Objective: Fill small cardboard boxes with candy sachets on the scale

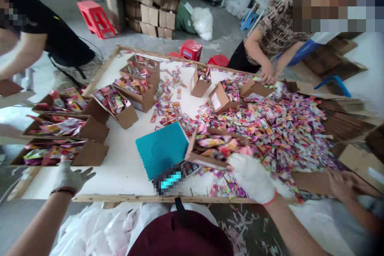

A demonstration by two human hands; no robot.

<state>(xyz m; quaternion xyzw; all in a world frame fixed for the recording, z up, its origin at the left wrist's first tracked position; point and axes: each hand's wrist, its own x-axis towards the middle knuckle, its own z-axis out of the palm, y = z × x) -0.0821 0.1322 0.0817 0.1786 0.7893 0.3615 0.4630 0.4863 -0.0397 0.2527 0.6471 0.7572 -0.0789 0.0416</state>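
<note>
My right hand (pixel 251 177), in a white glove, grips the near right side of an open cardboard box (pixel 207 160) filled with small colourful packets. That box is at the right edge of a digital scale with a teal plate (pixel 160 148); I cannot tell whether it touches the plate. My left hand (pixel 67 178), in a glove with bare fingertips, has its fingers spread at the near side of a filled cardboard box (pixel 93 154) on the left. Its index finger reaches up to that box's edge; contact is unclear.
Several filled boxes stand on the left of the white table (pixel 126 176). A large heap of packets (pixel 288 128) covers its right side. A co-worker's hands (pixel 268 76) work at a box at the back right; another person's hand (pixel 342 184) holds cardboard at the near right.
</note>
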